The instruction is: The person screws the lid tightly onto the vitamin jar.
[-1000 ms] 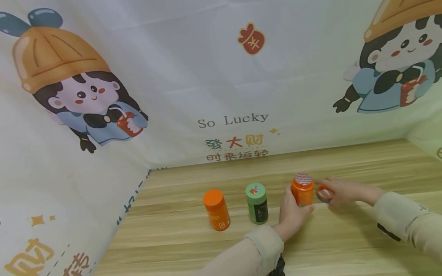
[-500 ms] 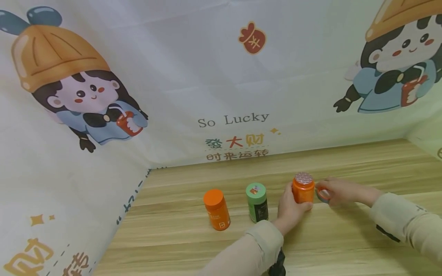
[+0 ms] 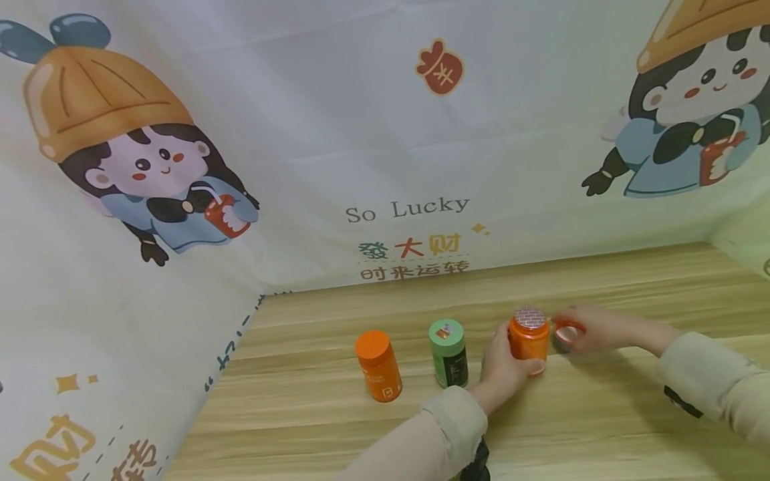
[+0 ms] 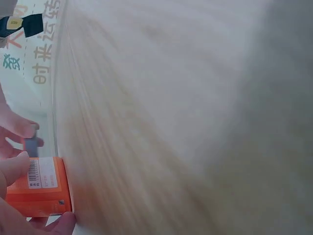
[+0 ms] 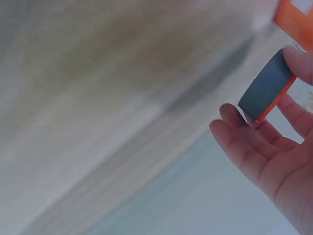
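Observation:
An orange bottle with a brick-patterned seal across its mouth stands upright at the right of the table. My left hand grips its lower body from the near left. Just to the right, my right hand pinches a round grey lid with an orange rim, its hollow side partly showing in the head view. A small gap separates lid and bottle. The right wrist view shows the lid between thumb and fingers. In the left wrist view, a barcode label marks the bottle.
A closed green bottle stands left of my left hand, and a closed orange bottle farther left. The wood-grain table meets a printed cloth backdrop behind and at the sides.
My left hand has brought the orange bottle slightly nearer. The right hand still holds the lid, which has tilted a little, beside the bottle.

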A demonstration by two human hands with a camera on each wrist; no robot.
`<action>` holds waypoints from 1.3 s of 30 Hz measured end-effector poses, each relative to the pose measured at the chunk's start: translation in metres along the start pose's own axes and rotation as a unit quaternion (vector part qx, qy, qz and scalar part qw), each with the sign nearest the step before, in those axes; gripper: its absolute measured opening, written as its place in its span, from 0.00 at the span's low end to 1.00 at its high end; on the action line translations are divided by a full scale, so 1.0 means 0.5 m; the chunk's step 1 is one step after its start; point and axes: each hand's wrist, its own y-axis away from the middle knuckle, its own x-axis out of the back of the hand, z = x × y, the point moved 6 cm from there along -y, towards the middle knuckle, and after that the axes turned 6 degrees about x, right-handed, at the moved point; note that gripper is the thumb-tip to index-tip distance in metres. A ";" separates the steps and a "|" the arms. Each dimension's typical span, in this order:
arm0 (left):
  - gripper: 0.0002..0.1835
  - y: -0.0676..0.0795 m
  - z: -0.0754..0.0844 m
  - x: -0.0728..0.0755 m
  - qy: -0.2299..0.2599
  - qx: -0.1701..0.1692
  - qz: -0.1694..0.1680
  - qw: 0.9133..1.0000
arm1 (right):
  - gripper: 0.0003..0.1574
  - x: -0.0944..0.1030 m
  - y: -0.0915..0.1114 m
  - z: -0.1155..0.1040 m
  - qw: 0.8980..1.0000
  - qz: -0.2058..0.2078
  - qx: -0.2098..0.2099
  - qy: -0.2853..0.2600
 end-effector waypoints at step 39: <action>0.27 0.021 -0.021 0.026 -0.034 -0.033 -0.089 0.995 | 0.25 0.084 -0.027 -0.171 0.988 0.024 0.143 -0.054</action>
